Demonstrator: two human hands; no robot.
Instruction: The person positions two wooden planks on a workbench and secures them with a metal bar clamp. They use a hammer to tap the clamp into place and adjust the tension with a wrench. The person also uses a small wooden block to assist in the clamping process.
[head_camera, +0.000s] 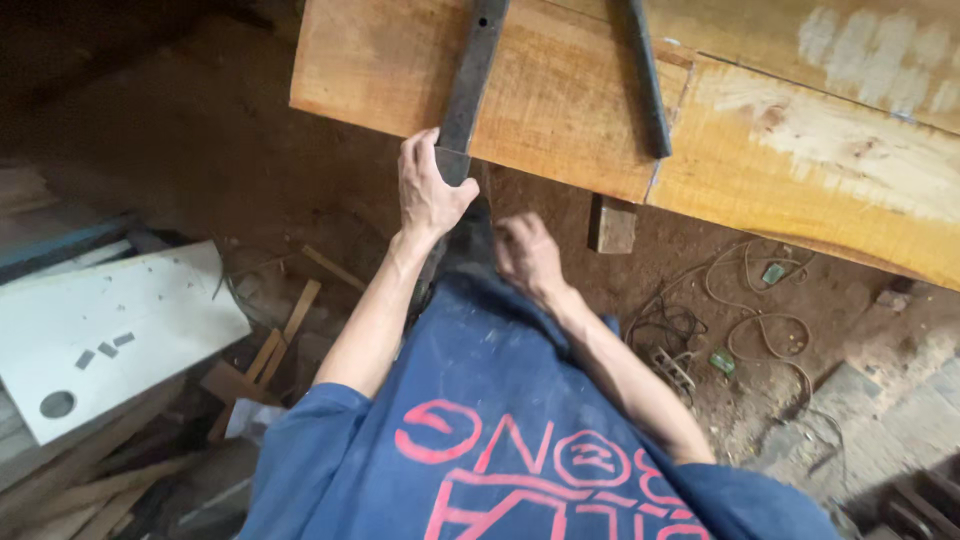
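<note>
A wide wooden slab (560, 110) spans the top of the head view. A long dark metal bar (472, 75) lies across it and runs over its near edge. My left hand (430, 185) grips the lower end of this bar at the slab's edge. My right hand (527, 255) is below the slab, fingers curled, blurred, close to the bar's lower part; whether it holds anything is unclear. A second dark metal rod (648, 75) lies on the slab to the right.
A small wooden block (612, 224) props the slab from below. Tangled cords (750, 320) lie on the dirt floor at right. A white panel (100, 335) and scrap wood strips (270, 350) lie at left. Stone slabs (900, 410) sit at lower right.
</note>
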